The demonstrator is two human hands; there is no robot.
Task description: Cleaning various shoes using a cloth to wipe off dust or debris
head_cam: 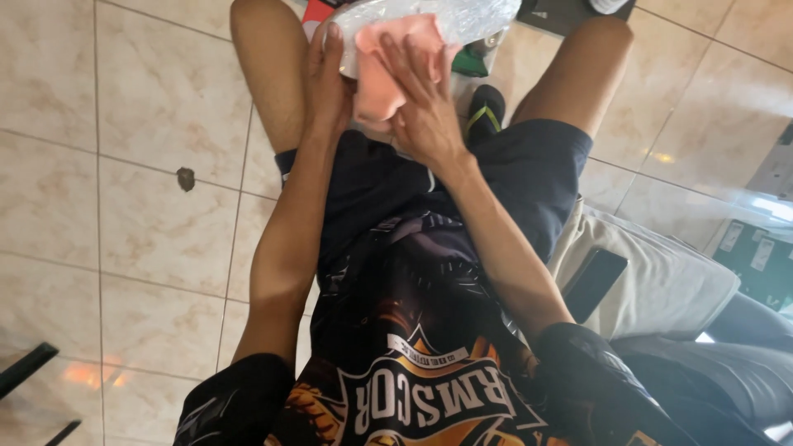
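Seen from the head camera, the person sits with knees apart over a tiled floor (157, 215), both hands raised between the thighs. The left hand (329, 87) is wrapped around the side of a clear plastic-wrapped object (446, 21), fingers closed against it to steady it. The right hand (425, 107) lies flat, fingers spread, pressing a pink cloth (382, 70) against the object's near face; the cloth bunches under the palm and hangs loose below it. What the wrapped object is cannot be told, since the top edge of the view cuts it off. A black and green sandal (485, 111) sits on the floor just under the hands, and a dark phone (593, 282) rests on a pale cushion (669, 277) by the right thigh. As a judgement, the slick wrap could slide out of the left hand's hold if the right presses harder, and the loose cloth could slip off and drop to the floor
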